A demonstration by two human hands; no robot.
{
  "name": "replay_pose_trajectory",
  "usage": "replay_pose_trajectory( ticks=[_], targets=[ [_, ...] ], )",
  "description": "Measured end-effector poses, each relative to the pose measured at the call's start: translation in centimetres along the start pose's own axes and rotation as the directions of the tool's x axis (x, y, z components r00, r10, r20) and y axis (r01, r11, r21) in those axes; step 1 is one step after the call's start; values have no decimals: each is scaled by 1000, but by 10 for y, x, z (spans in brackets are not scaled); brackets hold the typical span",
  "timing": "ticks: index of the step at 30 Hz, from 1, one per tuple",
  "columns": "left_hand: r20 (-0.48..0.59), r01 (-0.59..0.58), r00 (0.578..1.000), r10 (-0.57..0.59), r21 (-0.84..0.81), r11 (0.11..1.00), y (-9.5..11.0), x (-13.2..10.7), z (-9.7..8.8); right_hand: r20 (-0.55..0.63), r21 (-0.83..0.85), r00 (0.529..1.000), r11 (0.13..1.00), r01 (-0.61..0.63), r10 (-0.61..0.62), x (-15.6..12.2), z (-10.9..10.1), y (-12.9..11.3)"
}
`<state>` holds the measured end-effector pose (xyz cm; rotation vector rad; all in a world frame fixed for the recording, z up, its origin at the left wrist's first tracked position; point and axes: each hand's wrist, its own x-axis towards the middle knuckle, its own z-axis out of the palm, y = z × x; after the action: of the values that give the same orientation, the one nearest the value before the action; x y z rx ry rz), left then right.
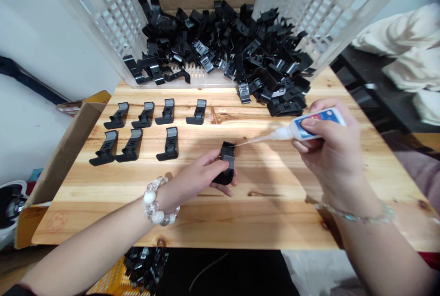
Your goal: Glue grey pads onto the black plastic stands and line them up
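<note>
My left hand (pixel 197 177) is closed round a small black plastic clip (pixel 226 163), holding it on the wooden table (pixel 275 204) near the middle. My right hand (pixel 330 149) grips a white glue bottle (pixel 309 126) with a blue and red label. Its long thin nozzle points left, and the tip sits right at the top of the clip. Several more black clips with grey pads (pixel 144 131) stand in two rows at the left of the table.
A big heap of black clips (pixel 233 44) spills from a white slatted crate (pixel 110 16) at the back. A cardboard box flap (pixel 62 149) leans at the table's left edge. More clips lie in a yellow basket (pixel 137 273) below the front edge.
</note>
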<state>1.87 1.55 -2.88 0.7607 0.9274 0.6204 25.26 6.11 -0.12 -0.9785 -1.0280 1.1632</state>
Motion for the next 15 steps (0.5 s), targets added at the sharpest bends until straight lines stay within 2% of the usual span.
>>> replay_pose_trajectory(
  ticks=[9,15],
  targets=[
    [-15,7,1000,-7,0,1000,1,-1,1,-24,20,999,999,-42,43,-1,1,-4],
    [-19,-58,998,58,-2,998,-1,0,-1,-10,142,992,983,-120,122,5,-2,-7]
  ],
)
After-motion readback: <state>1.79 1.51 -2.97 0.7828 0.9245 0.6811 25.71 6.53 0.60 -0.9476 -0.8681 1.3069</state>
